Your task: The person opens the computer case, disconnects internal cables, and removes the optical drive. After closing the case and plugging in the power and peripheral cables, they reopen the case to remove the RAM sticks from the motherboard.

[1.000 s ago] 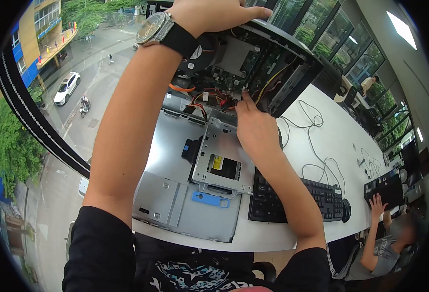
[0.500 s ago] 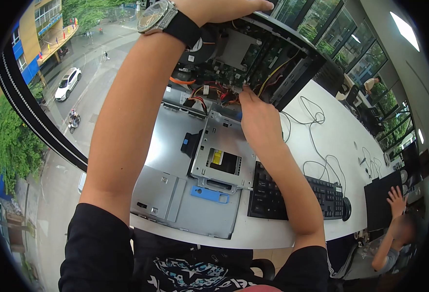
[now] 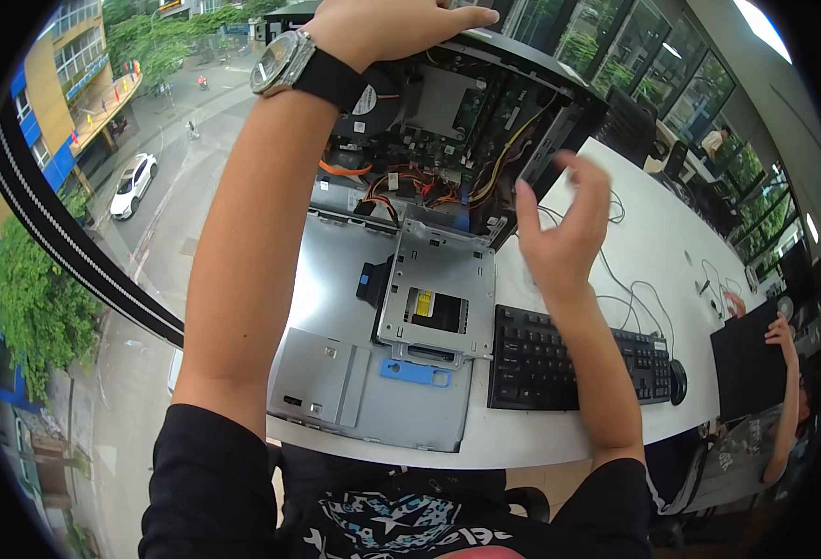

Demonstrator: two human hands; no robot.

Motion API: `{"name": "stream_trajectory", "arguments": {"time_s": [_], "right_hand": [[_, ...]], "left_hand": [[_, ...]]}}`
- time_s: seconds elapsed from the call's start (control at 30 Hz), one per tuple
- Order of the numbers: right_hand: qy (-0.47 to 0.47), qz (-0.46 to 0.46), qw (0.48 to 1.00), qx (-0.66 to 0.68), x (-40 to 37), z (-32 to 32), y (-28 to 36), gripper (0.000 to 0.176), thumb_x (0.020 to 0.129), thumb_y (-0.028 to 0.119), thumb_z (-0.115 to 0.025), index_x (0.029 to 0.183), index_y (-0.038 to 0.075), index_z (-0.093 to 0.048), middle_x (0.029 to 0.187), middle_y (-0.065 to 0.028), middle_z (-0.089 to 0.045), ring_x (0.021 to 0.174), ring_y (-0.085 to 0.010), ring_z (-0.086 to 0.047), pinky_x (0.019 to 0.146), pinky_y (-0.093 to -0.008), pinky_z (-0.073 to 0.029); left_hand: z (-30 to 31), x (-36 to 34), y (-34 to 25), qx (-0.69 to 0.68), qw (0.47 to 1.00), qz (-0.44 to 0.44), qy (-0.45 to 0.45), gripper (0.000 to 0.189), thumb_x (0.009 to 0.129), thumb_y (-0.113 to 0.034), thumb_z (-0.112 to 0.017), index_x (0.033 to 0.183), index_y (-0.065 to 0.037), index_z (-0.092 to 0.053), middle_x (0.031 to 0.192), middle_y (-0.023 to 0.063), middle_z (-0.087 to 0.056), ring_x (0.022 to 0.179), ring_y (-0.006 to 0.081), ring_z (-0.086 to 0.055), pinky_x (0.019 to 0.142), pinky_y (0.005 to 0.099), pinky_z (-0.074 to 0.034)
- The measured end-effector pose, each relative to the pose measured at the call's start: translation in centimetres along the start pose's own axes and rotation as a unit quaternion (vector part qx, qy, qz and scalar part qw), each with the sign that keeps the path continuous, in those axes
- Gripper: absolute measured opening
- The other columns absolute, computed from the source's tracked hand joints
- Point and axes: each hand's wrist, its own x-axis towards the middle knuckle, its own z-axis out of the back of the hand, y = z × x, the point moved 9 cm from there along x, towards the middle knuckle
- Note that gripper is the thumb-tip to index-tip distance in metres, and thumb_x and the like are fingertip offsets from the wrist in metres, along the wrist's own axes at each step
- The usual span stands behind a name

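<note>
An open computer case (image 3: 438, 102) lies at the top centre, its circuit board, fan and coloured cables showing. My left hand (image 3: 396, 28), with a watch on its wrist, rests at the case's top edge, fingers extended and partly cut off by the frame. My right hand (image 3: 569, 219) is in the air at the case's right front corner, holding nothing, thumb and fingers apart and slightly blurred. In front of the case lies a metal side panel (image 3: 336, 289), with a metal drive bracket (image 3: 438, 270) at the case's front opening.
A black keyboard (image 3: 531, 359) and a black mouse (image 3: 678, 382) lie on the white table (image 3: 522, 445) beneath and beside my right forearm. Thin cables (image 3: 634, 289) loop across it. At the far right, another person (image 3: 755, 447) holds a dark flat panel (image 3: 750, 359). Windows stand left and behind.
My right hand has left the cables inside the case and moved right, its fingers spreading. My left hand stays at the top edge. The other person's hand has moved to the dark panel.
</note>
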Motion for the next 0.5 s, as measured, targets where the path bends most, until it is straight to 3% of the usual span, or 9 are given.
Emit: {"name": "stream_trajectory", "arguments": {"time_s": [0.03, 0.07, 0.1, 0.17, 0.23, 0.3, 0.4, 0.47, 0.5], "right_hand": [[-0.060, -0.045, 0.997, 0.007, -0.4, 0.1, -1.8, 0.060, 0.080, 0.012, -0.082, 0.130, -0.001, -0.050, 0.126, -0.0188, -0.057, 0.111, -0.0350, -0.058, 0.095, -0.0415, -0.050], [-0.047, -0.130, 0.989, 0.058, -1.0, -0.8, -3.7, 0.080, 0.078, 0.014, -0.085, 0.141, 0.000, -0.039, 0.136, -0.0226, -0.050, 0.127, -0.0363, -0.049, 0.104, -0.0449, -0.045], [-0.056, -0.139, 0.987, 0.052, -1.5, -1.4, -4.2, 0.080, 0.078, 0.014, -0.085, 0.141, 0.000, -0.039, 0.136, -0.0226, -0.050, 0.127, -0.0363, -0.049, 0.104, -0.0449, -0.045], [0.008, -0.433, 0.856, 0.284, -5.0, -6.2, -8.3, 0.088, 0.079, 0.018, -0.087, 0.145, -0.003, -0.033, 0.142, -0.0221, -0.047, 0.130, -0.0333, -0.049, 0.105, -0.0434, -0.045], [0.051, -0.438, 0.840, 0.317, -5.1, -8.0, -7.2, 0.091, 0.079, 0.021, -0.088, 0.146, -0.003, -0.031, 0.144, -0.0229, -0.045, 0.131, -0.0331, -0.049, 0.106, -0.0426, -0.045], [0.097, -0.438, 0.823, 0.349, -5.2, -9.5, -6.4, 0.094, 0.080, 0.024, -0.088, 0.147, -0.003, -0.029, 0.146, -0.0238, -0.043, 0.131, -0.0329, -0.050, 0.106, -0.0418, -0.046], [0.063, -0.435, 0.845, 0.304, -5.9, -9.2, -6.6, 0.093, 0.080, 0.022, -0.087, 0.148, -0.003, -0.028, 0.142, -0.0229, -0.048, 0.125, -0.0318, -0.055, 0.105, -0.0402, -0.046], [-0.075, -0.329, 0.914, 0.224, -5.5, -6.2, -5.4, 0.085, 0.079, 0.018, -0.086, 0.144, -0.002, -0.036, 0.125, -0.0184, -0.061, 0.115, -0.0305, -0.060, 0.101, -0.0388, -0.049], [-0.079, -0.327, 0.916, 0.219, -5.2, -5.2, -5.0, 0.085, 0.079, 0.018, -0.086, 0.144, -0.002, -0.036, 0.125, -0.0184, -0.061, 0.115, -0.0305, -0.060, 0.101, -0.0388, -0.049]], "left_hand": [[-0.4, 0.4, 0.1, 0.009, 1.000, 0.005, 0.002, 0.071, 0.100, -0.065, -0.038, 0.114, -0.006, -0.074, 0.107, 0.0201, -0.075, 0.103, 0.0349, -0.071, 0.091, 0.0448, -0.054], [-0.7, 0.3, -0.2, 0.011, 1.000, -0.006, 0.006, 0.071, 0.100, -0.065, -0.038, 0.114, -0.006, -0.074, 0.107, 0.0201, -0.075, 0.103, 0.0349, -0.071, 0.091, 0.0448, -0.054], [-0.2, 0.0, -0.5, 0.016, 0.999, -0.031, -0.019, 0.071, 0.100, -0.064, -0.038, 0.110, -0.005, -0.075, 0.106, 0.0201, -0.075, 0.102, 0.0348, -0.071, 0.090, 0.0449, -0.054], [-0.5, 0.2, -0.2, 0.025, 0.996, -0.074, -0.041, 0.071, 0.101, -0.064, -0.039, 0.106, -0.004, -0.076, 0.104, 0.0201, -0.075, 0.101, 0.0348, -0.071, 0.089, 0.0450, -0.054], [-2.1, 0.7, 0.3, 0.149, 0.974, -0.148, -0.089, 0.039, 0.108, -0.047, -0.036, 0.140, -0.038, -0.056, 0.124, 0.0052, -0.070, 0.110, 0.0307, -0.068, 0.091, 0.0441, -0.052], [-1.7, 0.3, -0.5, 0.168, 0.958, -0.200, -0.121, 0.038, 0.108, -0.042, -0.037, 0.141, -0.038, -0.055, 0.125, 0.0025, -0.069, 0.110, 0.0303, -0.068, 0.092, 0.0450, -0.052], [-1.4, 0.5, 0.4, 0.088, 0.991, -0.085, -0.055, 0.045, 0.103, -0.054, -0.039, 0.135, -0.034, -0.062, 0.117, 0.0052, -0.073, 0.109, 0.0312, -0.069, 0.090, 0.0437, -0.052], [-1.5, 0.8, 0.5, 0.084, 0.993, -0.067, -0.045, 0.048, 0.101, -0.058, -0.039, 0.133, -0.032, -0.064, 0.113, 0.0056, -0.074, 0.107, 0.0314, -0.069, 0.090, 0.0436, -0.051], [-1.8, 1.0, 1.1, 0.080, 0.996, -0.039, -0.031, 0.052, 0.100, -0.061, -0.039, 0.131, -0.029, -0.066, 0.109, 0.0061, -0.075, 0.106, 0.0316, -0.070, 0.089, 0.0435, -0.051]]}}
